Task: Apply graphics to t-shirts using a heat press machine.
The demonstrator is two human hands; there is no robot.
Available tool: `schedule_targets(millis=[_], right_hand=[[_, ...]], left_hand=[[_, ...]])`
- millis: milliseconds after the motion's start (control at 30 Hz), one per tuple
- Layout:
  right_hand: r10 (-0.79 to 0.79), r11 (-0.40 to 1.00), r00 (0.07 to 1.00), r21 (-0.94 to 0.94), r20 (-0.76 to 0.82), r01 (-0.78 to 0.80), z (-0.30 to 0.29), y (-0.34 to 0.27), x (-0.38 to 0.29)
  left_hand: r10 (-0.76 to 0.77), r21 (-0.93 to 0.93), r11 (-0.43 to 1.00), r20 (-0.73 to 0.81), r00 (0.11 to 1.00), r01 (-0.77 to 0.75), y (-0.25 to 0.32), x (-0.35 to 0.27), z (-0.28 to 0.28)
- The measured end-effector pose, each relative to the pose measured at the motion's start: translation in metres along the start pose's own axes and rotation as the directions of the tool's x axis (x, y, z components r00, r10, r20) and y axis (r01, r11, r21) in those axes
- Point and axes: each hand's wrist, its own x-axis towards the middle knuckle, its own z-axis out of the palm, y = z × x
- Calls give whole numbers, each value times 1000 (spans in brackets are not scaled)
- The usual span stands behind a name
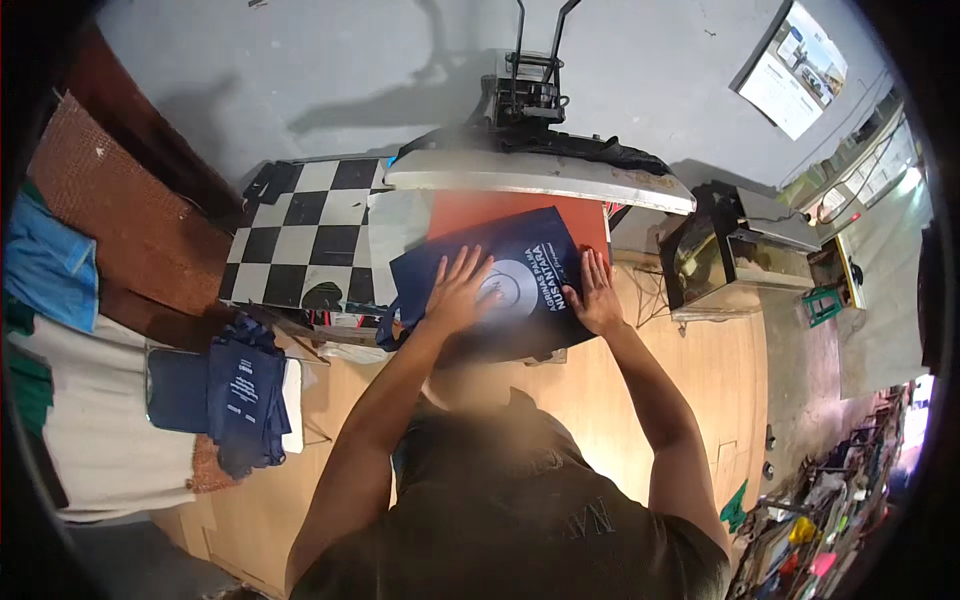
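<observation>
A navy fabric tote bag (420,270) lies askew before me, bearing a pale round emblem and white writing. Beneath its far part is the orange-red pad (517,201) of a heat press. The press's pale upper platen (540,176) hangs just past the bag's far edge. My left hand (456,296) rests flat on the bag left of the emblem, fingers spread. At the bag's right edge, beside the writing, lies my right hand (598,298), palm down with its thumb apart. One dark strap (388,330) sticks out at the bag's lower left. A blur covers the bag's near edge.
Left of the press is a black-and-white checkered tabletop (300,240). Several folded navy bags (247,401) are stacked on a chair (174,390) to the left. A glass tank (720,262) stands on the right, with a green stool (823,306) beyond it. Clutter (817,517) fills the lower right.
</observation>
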Motion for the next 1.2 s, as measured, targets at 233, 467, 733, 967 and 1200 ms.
schedule_targets(millis=[233, 467, 733, 967, 1200], right_hand=[[-162, 962, 983, 234, 85, 138, 23, -63, 65], [-199, 980, 959, 75, 204, 187, 54, -63, 94], [-217, 976, 955, 37, 201, 214, 15, -12, 66], [-156, 982, 987, -98, 41, 160, -11, 12, 16], [-346, 888, 936, 348, 71, 302, -4, -59, 11]], left_hand=[[-28, 98, 995, 64, 998, 22, 7, -3, -3], [-47, 137, 990, 79, 996, 36, 11, 1, -2], [-86, 154, 986, 145, 986, 63, 16, 1, -7], [-83, 181, 982, 150, 985, 55, 22, 4, -9], [-115, 177, 981, 169, 979, 84, 20, 4, -10]])
